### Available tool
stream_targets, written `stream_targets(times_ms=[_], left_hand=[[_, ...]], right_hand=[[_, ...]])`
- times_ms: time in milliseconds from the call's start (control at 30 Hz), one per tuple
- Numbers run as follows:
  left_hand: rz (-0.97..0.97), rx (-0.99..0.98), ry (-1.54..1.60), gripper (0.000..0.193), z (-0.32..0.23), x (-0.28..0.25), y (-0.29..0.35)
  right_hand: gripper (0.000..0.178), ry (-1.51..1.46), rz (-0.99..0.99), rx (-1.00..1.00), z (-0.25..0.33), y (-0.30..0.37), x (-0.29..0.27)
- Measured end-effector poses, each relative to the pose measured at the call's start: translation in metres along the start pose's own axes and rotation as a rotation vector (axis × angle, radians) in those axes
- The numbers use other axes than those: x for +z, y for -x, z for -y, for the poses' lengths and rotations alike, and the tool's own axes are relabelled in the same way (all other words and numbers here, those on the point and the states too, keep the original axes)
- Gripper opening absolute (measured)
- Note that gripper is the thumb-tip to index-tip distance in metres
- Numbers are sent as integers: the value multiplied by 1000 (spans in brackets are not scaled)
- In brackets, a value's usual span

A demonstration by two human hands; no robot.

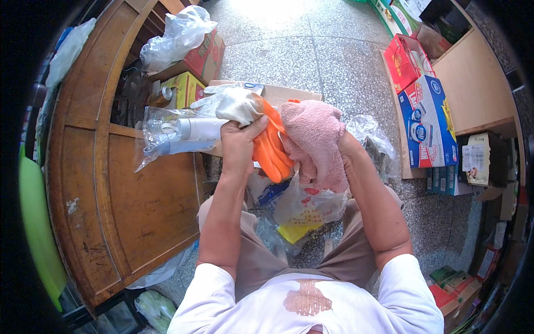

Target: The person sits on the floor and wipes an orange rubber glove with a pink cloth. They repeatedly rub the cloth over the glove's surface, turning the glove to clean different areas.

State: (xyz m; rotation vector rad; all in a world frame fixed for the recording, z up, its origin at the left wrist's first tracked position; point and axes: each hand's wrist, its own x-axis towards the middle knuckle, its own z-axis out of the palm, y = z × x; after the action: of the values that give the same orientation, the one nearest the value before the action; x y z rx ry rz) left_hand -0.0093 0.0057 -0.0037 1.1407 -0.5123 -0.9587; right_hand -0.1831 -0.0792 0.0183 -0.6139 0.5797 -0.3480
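I saw the left hand (pixel 240 136) pinching orange-and-white gloves (pixel 273 151) just left of the pink towel (pixel 314 131); the right hand's (pixel 349 146) towel-covered grip I couldn't tell.

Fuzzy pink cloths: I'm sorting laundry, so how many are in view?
1: the fuzzy pink cloth bunched over the person's right hand, covering much of it. Another could be hidden in its folds.

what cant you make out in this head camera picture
All in the head view:
- Right hand: fingers hidden by the pink cloth.
- Left hand: most fingers hidden behind the glove bundle.
- Yellow item: upper part covered by the printed plastic bag.
- Green-and-white carton: cut off by the upper edge.
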Motion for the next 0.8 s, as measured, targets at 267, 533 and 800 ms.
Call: stream_targets(times_ms=[267, 533, 800], left_hand=[[-91, -14, 54, 26, -7, 4, 0], [-99, -21, 272, 29, -13, -1, -4], [-159, 144, -5, 23, -3, 7, 2]], right_hand=[[22, -138, 151, 14, -8, -14, -48], [19, 961, 68, -767, -18, -32, -37], [52, 1506, 44, -464, -3, -3, 23]])
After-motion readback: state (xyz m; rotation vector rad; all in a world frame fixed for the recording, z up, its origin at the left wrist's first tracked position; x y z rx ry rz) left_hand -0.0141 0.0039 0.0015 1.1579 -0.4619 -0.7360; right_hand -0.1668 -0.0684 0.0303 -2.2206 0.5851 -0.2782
